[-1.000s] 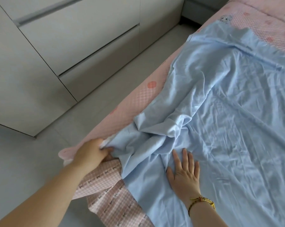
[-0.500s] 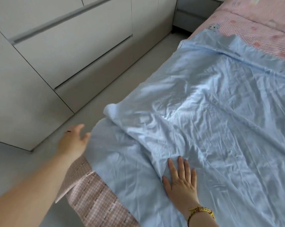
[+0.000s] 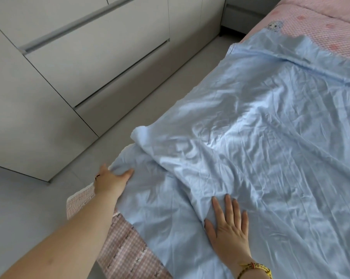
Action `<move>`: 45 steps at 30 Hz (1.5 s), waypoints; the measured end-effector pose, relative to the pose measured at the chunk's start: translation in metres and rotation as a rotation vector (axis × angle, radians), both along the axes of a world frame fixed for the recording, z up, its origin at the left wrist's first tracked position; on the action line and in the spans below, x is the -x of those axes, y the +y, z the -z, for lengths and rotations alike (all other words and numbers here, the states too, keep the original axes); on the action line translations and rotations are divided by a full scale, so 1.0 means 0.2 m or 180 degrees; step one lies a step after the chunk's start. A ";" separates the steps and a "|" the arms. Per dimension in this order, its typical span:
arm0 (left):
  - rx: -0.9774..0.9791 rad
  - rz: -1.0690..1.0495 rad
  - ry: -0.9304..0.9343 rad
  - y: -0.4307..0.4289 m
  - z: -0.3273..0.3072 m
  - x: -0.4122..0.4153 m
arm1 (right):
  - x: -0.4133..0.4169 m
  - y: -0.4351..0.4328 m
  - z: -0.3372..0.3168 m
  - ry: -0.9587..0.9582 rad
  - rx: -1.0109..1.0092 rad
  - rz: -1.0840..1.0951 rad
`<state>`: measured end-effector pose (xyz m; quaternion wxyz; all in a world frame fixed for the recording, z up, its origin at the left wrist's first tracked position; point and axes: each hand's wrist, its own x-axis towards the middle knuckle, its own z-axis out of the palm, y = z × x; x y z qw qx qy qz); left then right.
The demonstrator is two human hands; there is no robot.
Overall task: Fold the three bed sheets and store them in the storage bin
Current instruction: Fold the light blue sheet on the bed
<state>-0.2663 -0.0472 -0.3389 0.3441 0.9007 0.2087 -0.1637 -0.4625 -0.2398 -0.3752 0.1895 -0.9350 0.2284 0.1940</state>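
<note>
A light blue bed sheet (image 3: pixel 270 137) lies spread and wrinkled over the bed, with one folded-over corner (image 3: pixel 142 133) near the bed's left edge. My left hand (image 3: pixel 111 180) is at the sheet's lower layer on that edge. Its thumb lies on top of the cloth, its fingers pass under the edge, and the fabric bunches between them. My right hand (image 3: pixel 228 224) lies flat with spread fingers on the sheet near the front and presses it down. A braided bracelet is on that wrist. No other sheets and no storage bin are in view.
A pink checked bedspread (image 3: pixel 319 27) covers the bed, and its corner (image 3: pixel 126 248) hangs off at the lower left. White wardrobe fronts and drawers (image 3: pixel 79 67) stand along the left. A strip of grey floor (image 3: pixel 29 208) runs between them and the bed. A grey cabinet (image 3: pixel 242 15) stands at the top.
My left hand let go of the bunched sheet, which flipped open toward the bed's left edge. The hand hung open in the air and is now back on the sheet's edge. My right hand stayed flat.
</note>
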 end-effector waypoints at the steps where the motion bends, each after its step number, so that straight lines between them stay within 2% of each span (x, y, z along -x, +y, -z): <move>1: 0.0000 -0.0022 0.0051 0.02 0.00 -0.01 | -0.01 -0.01 -0.01 -0.0242 0.0070 0.0092; 2: 0.0019 -0.0017 0.0028 0.03 0.00 -0.03 | 0.00 -0.01 0.00 -0.0452 0.0241 0.0143; 3: 0.0063 0.0027 -0.0010 0.04 -0.01 -0.04 | 0.01 -0.02 -0.02 -0.0233 0.0093 0.0191; 6: 0.0153 0.0321 -0.0053 0.06 -0.06 -0.02 | 0.00 -0.02 -0.05 -0.0685 0.0355 0.0092; 10: -0.0281 0.0609 -0.0321 0.10 -0.07 0.02 | -0.01 -0.02 -0.13 -0.0232 -0.0059 0.0307; 12: -0.0592 0.0464 -0.0485 0.17 -0.10 0.05 | -0.01 0.00 -0.19 -0.0510 -0.0143 0.0536; 14: -0.1101 0.0470 -0.0342 0.27 -0.12 0.09 | -0.02 0.01 -0.29 -0.0863 -0.0203 0.0637; 16: -0.1544 0.0769 0.0139 0.36 -0.11 0.11 | -0.03 0.01 -0.37 -0.0928 -0.0311 0.0579; 17: -0.1530 0.0809 0.0397 0.39 -0.10 0.12 | -0.04 0.00 -0.40 -0.0855 -0.0331 0.0510; 19: -0.1148 0.0624 0.0548 0.38 -0.07 0.07 | -0.11 -0.07 -0.42 -0.0793 -0.0286 0.0421; 22: -0.0430 0.0382 -0.0076 0.26 -0.03 -0.10 | -0.24 -0.15 -0.41 -0.0545 0.0001 0.0264; 24: 0.0167 0.0784 -0.0411 0.09 -0.02 -0.23 | -0.35 -0.18 -0.38 -0.0414 0.0119 0.0357; 26: 0.0640 0.1339 -0.0369 -0.11 -0.01 -0.36 | -0.51 -0.22 -0.32 -0.0315 0.0246 0.0679; 30: 0.0553 0.2539 -0.0043 -0.32 0.03 -0.50 | -0.87 -0.34 -0.24 -0.0559 0.0511 0.1280; 34: 0.0743 0.2575 0.0248 -0.36 0.07 -0.69 | -1.15 -0.54 -0.25 -0.0754 0.0694 0.1821; 37: 0.0919 0.2537 0.0397 -0.43 0.11 -0.81 | -1.21 -0.73 -0.22 -0.0349 0.1074 0.1885; 40: 0.0944 0.2385 0.0290 -0.61 0.14 -0.90 | -1.26 -0.92 -0.20 -0.0202 0.1054 0.2084; 42: 0.1037 0.2533 0.0035 -0.81 0.14 -0.98 | -1.32 -1.04 -0.15 -0.0266 0.0964 0.2296; 45: 0.1158 0.2800 -0.0448 -1.15 0.14 -1.11 | -1.43 -1.20 -0.01 -0.0397 0.1160 0.2234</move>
